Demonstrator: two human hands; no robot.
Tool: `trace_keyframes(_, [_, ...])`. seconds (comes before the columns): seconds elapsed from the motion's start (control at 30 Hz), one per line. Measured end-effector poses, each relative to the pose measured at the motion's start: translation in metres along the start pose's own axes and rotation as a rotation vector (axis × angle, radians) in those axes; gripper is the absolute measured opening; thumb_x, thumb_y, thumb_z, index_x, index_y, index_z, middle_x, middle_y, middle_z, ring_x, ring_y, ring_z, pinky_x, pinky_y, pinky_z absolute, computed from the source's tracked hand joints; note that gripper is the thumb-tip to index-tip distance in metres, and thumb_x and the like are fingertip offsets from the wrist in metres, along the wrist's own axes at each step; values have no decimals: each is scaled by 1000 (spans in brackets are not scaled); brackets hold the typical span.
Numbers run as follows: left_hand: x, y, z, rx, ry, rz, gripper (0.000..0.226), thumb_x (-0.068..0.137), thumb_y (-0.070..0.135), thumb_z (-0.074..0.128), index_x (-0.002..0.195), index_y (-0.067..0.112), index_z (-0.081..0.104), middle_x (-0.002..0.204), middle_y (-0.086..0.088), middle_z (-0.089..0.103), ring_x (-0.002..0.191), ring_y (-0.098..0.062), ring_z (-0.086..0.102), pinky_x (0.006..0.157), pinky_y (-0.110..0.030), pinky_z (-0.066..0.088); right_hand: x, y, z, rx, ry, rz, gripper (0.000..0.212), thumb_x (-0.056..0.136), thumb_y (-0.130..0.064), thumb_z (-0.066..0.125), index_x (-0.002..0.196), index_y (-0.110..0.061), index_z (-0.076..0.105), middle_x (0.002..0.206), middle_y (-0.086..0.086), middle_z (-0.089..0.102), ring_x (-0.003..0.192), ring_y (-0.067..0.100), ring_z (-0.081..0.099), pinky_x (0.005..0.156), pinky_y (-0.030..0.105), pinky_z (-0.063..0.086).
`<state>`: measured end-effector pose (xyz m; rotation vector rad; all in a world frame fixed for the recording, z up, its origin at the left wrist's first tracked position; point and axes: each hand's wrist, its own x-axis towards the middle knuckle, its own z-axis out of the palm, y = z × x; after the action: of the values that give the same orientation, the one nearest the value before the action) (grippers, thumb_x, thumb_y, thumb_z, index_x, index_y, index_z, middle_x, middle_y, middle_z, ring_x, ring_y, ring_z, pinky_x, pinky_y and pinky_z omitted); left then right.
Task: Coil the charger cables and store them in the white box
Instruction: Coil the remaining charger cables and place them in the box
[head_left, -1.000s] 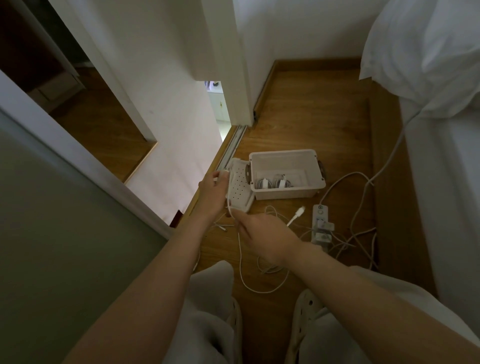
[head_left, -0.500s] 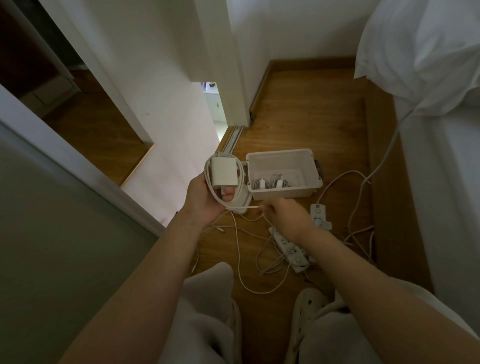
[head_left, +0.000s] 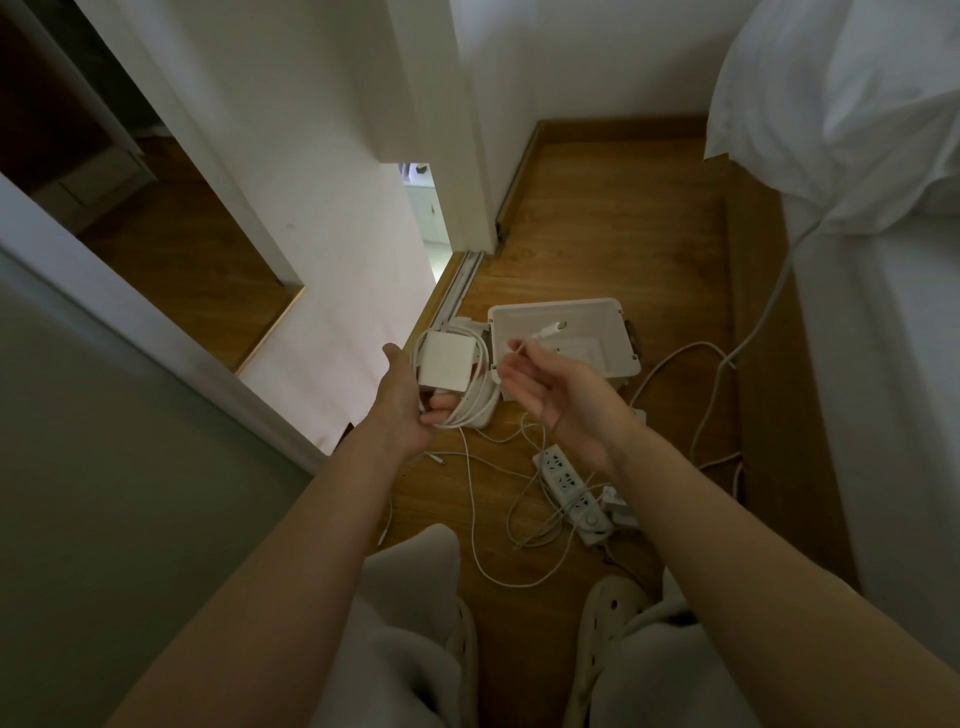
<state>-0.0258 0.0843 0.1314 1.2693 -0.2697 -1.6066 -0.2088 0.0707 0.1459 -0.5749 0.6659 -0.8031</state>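
Change: right hand (head_left: 550, 395) has risen from the floor in front of the box and turned palm-up. More cable now lies wound round the charger, and the coils seen in the box before are hidden behind this hand.
Left hand: left hand (head_left: 410, 410) grips the white charger brick (head_left: 445, 361), fingers curled beneath it and thumb up along its left side. Several turns of white cable (head_left: 480, 384) loop round the brick.
Right hand: thumb and forefinger pinch the cable's free end just behind its connector (head_left: 555, 327), the other fingers loosely spread.
Task's thing: brick and cable are held above the floor, just left of the open white box (head_left: 556, 305), not in it.
Surface: wooden floor (head_left: 597, 208), a narrow strip between a white wall (head_left: 337, 182) and a bed, with a sliding-door track (head_left: 460, 291) along its left edge.
Room: white bedding (head_left: 857, 104) hangs over the bed at right.
Count: one box, one lid (head_left: 475, 420) beside it, one power strip (head_left: 569, 486), two cream slippers (head_left: 615, 605), one thicker grey cord (head_left: 770, 306) from the bed. Thin loose cables (head_left: 474, 525) number perhaps three, too tangled to count surely.
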Motion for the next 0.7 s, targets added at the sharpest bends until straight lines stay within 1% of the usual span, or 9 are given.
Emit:
trace_keyframes(0.07, [-4,-1,3,13,-40,-10,84,89,70,12,130,6,50,73,-8,48,32,-5,37,25,-12,22,2,5,0,-131,27,-54,21,97,-20,47,103,-8,62,95,5,64,96,16,60,89,28,50])
trace_keyframes(0.13, [-7,0,6,52,-104,6,84,87,72,13,124,8,53,79,-10,48,34,-4,36,27,-11,21,5,10,-1,-227,89,-92,21,98,-21,45,97,-7,62,95,7,62,92,17,58,92,31,49])
trace_keyframes(0.23, [-12,1,10,78,-223,47,79,84,73,26,126,11,51,88,-13,50,36,-6,38,31,-12,20,5,14,-2,-290,244,-85,17,97,-14,47,91,-6,61,78,5,58,73,14,58,66,21,54])
trace_keyframes(0.3, [-15,1,13,111,-271,76,70,81,66,42,123,12,49,87,-12,54,38,-6,40,32,-13,20,4,19,-1,-470,293,-54,18,97,-13,47,92,-6,62,68,3,54,61,12,53,51,15,47])
trace_keyframes(0.4, [-19,-2,21,193,-263,100,48,81,51,53,109,12,53,77,-9,57,36,-6,40,31,-13,21,1,20,8,-608,291,7,32,102,-22,35,96,-10,64,67,0,46,60,10,44,53,18,39])
trace_keyframes(0.47, [-22,-5,26,229,-246,119,30,87,44,52,98,17,58,76,-9,56,35,-6,37,31,-13,19,-2,18,14,-656,264,-5,45,102,-37,27,76,-18,59,63,-3,44,57,10,41,56,23,35])
trace_keyframes(0.53, [-24,-6,28,274,-223,137,22,90,40,50,94,20,58,72,-8,55,36,-5,36,32,-13,19,-4,18,16,-753,224,-70,44,100,-44,31,66,-22,50,60,-5,44,55,9,39,56,24,33])
trace_keyframes(0.6, [-25,-7,30,300,-203,138,25,86,40,53,97,18,58,70,-5,52,38,-4,35,33,-13,19,-5,20,15,-861,198,-150,35,99,-37,41,67,-21,45,62,-5,41,56,10,37,55,24,32])
trace_keyframes(0.7, [-25,-9,33,273,-170,142,29,83,37,57,101,14,59,69,-4,52,39,-3,36,34,-11,21,-1,20,12,-861,202,-176,28,100,-26,41,73,-19,48,63,-3,43,57,11,38,56,27,33])
